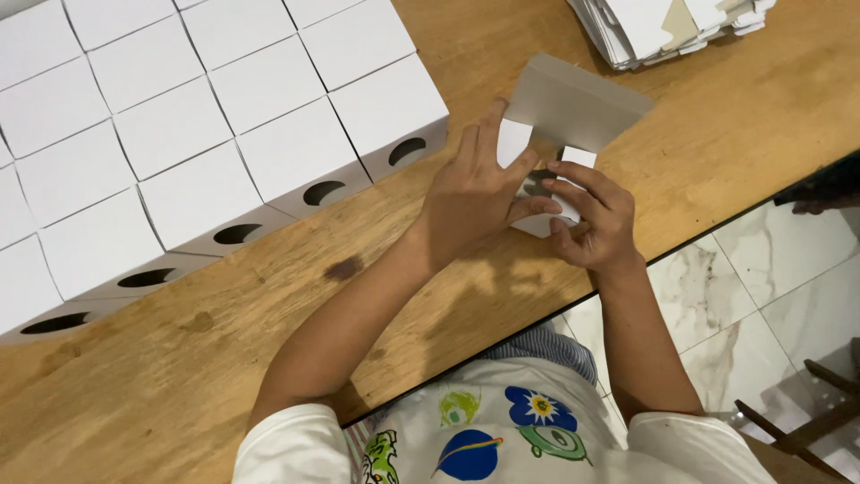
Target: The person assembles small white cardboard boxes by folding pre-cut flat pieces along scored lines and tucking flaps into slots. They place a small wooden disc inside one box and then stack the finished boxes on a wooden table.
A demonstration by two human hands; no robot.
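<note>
While both hands (537, 211) pinch the half-folded white carton (564, 116), fingers (573, 175) should crease flaps squarely; finished boxes (206, 134) sit at 10 o'clock.

A half-folded white carton (560, 125) stands on the desk (717, 134); left of that carton, finished white square boxes (206, 125) with oval cut-outs sit in rows; behind it, top right, lies a stack of flat white blanks (663, 27)

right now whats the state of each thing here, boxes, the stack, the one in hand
half-folded box: part folded, flaps open, held by both hands
left hand: gripping the box
right hand: pinching a flap
finished boxes: closed, packed in rows
stack of flat blanks: unfolded, piled
wooden table: bearing all of it
</note>
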